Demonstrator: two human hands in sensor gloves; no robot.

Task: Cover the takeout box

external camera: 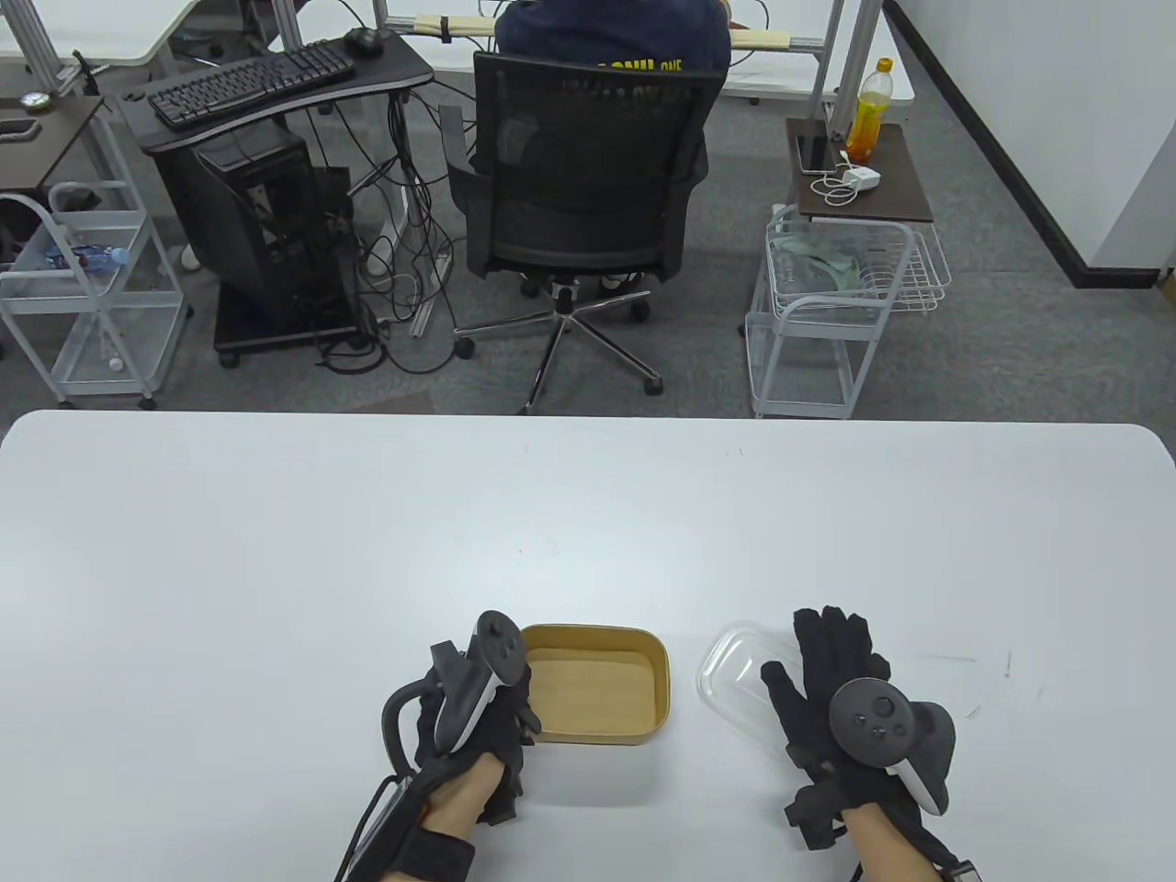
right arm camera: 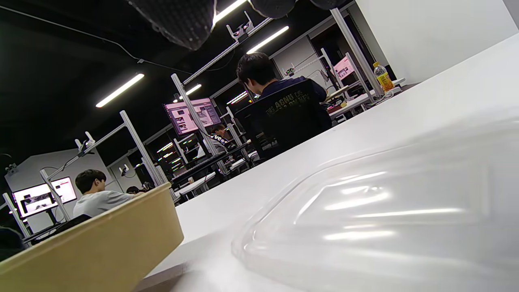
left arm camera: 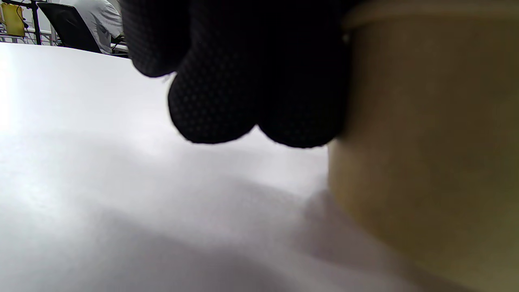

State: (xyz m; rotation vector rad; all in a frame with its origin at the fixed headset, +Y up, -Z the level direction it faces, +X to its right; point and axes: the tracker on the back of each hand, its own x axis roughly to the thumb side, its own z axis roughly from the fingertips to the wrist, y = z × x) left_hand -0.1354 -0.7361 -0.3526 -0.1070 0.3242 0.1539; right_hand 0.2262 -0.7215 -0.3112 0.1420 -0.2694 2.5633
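On the white table (external camera: 588, 514), near its front edge, an open kraft-paper takeout box (external camera: 597, 684) sits uncovered, its clear plastic lid (external camera: 735, 675) lying just to its right, apart from it. The left hand (external camera: 473, 707) rests against the box's left wall, fingers (left arm camera: 243, 101) curled beside the paper side in the left wrist view; whether they actually grip it cannot be told. The right hand (external camera: 841, 684) lies flat over the lid's right part, fingers spread and extended, not closed around anything; the right wrist view shows the lid (right arm camera: 385, 219) flat on the table with fingertips above it. The lid looks thin, light, slick and easily flexed, so it is probably best pinched at its rim along opposite edges. The box appears light and likely to slide unless steadied.
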